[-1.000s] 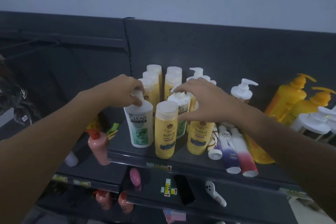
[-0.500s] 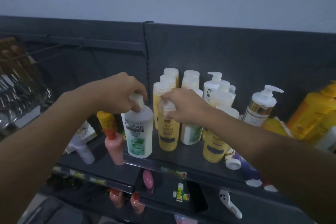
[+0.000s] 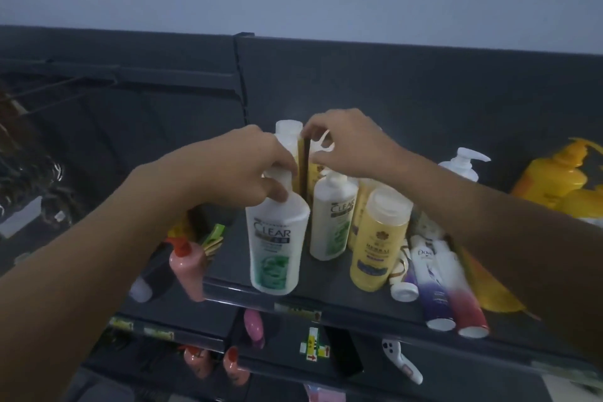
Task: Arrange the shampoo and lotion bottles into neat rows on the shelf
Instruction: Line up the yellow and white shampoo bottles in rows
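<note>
At the front edge of the shelf [image 3: 342, 284] stands a white CLEAR bottle [image 3: 277, 238], upright; the left hand [image 3: 241, 166] curls tightly round its neck. Behind it, past a second CLEAR bottle [image 3: 332, 219], the right hand [image 3: 352, 143] pinches the top of a yellow bottle [image 3: 315, 168] in the back rows.

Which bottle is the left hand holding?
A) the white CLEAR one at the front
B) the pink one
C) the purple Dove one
A: the left hand grips the top of the front CLEAR bottle, which stands at the shelf edge.
</note>
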The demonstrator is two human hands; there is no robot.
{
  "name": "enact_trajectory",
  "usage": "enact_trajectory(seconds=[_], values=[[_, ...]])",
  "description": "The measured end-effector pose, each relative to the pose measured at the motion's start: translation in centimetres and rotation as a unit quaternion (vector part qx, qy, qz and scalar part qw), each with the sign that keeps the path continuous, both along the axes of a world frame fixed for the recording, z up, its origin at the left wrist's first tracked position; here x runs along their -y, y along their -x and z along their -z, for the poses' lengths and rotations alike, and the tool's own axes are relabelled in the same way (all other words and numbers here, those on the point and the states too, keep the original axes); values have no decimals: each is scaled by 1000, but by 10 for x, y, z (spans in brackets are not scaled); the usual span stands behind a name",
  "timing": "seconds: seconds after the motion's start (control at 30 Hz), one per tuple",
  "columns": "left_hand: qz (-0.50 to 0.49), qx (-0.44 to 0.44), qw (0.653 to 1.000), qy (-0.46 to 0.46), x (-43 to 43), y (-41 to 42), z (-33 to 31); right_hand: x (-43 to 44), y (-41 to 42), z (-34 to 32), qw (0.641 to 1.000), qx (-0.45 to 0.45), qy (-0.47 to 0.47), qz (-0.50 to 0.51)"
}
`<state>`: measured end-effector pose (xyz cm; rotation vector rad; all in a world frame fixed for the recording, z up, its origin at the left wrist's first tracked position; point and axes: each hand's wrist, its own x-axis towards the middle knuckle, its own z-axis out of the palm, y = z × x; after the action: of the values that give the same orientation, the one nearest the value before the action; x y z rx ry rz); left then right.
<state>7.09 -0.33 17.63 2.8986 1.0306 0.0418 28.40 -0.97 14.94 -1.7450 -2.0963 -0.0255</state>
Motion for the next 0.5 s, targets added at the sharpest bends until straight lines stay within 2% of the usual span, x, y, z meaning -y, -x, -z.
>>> enact_trajectory(seconds=[0.13, 0.23, 0.33, 0.5], values=[[25, -20, 999, 2, -1, -36, 10, 12, -45, -7, 994, 47, 77, 60], [33, -28, 999, 7, 2, -55, 22, 32, -64, 0, 990, 56, 96, 87], [50, -28, 998, 8, 3, -70, 32, 54, -76, 10, 982, 65, 160, 82], [76, -12, 997, -13, 5, -87, 36, 74, -79, 20, 975, 33, 205, 73]])
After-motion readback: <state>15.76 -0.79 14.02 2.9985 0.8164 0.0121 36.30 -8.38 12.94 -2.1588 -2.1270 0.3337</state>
